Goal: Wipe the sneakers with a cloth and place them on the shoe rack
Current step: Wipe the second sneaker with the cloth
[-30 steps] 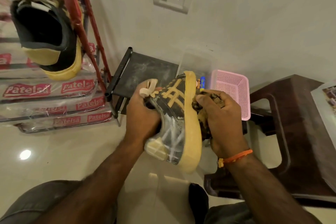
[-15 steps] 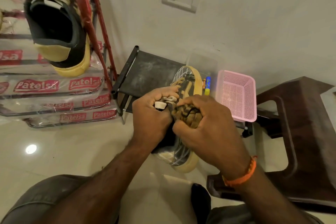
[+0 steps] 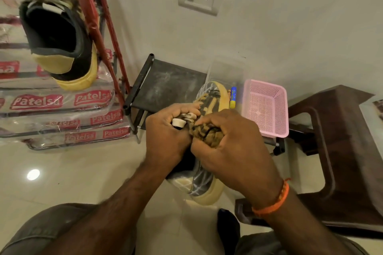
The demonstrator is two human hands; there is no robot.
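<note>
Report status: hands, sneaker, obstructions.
Left hand grips black-and-yellow sneaker. Right hand presses bunched brown cloth on it. Nothing blocking.

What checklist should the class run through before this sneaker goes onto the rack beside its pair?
1. Left hand has a firm grip on the sneaker: ok, fingers curl round its top by the tongue.
2. Right hand holds the cloth against the sneaker: ok, bunched cloth is pressed on it.
3. Sneaker wiped clean: cannot tell, hands hide most of it.
4. Other sneaker already on the rack: ok.
5. Free rack space beside it: cannot tell, that part runs out of frame.
6. Right hand free to help place: not ok, it grips the cloth.
</note>
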